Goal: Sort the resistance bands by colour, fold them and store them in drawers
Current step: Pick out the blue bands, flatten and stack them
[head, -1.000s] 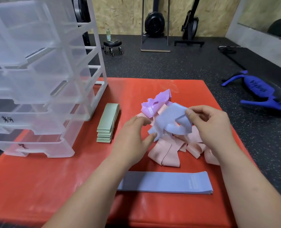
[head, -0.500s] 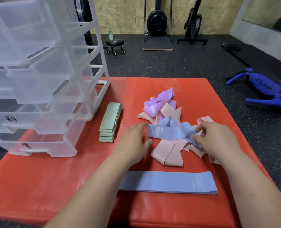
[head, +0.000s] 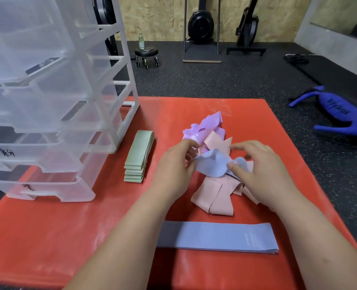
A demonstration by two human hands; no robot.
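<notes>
A loose blue band (head: 212, 165) is held above the pile, pinched at its left end by my left hand (head: 173, 166) and at its right side by my right hand (head: 259, 170). Under it lie crumpled pink bands (head: 213, 197) and purple bands (head: 204, 127) on the red mat (head: 69, 237). A flat stack of blue bands (head: 217, 237) lies near me. A neat stack of green bands (head: 137, 156) sits left of the pile. The clear plastic drawer unit (head: 48, 111) stands at the left, its drawers pulled partly out.
Dark rubber gym floor surrounds the mat. A blue training bag (head: 338, 114) lies on the floor at right. A small wheeled stool (head: 147, 56) with a bottle and exercise machines (head: 201, 26) stand along the far wall.
The blue band was stretched flat between my hands half a second ago. Now both hands have come closer together and it is bunched up, with my left hand pinching its end.
</notes>
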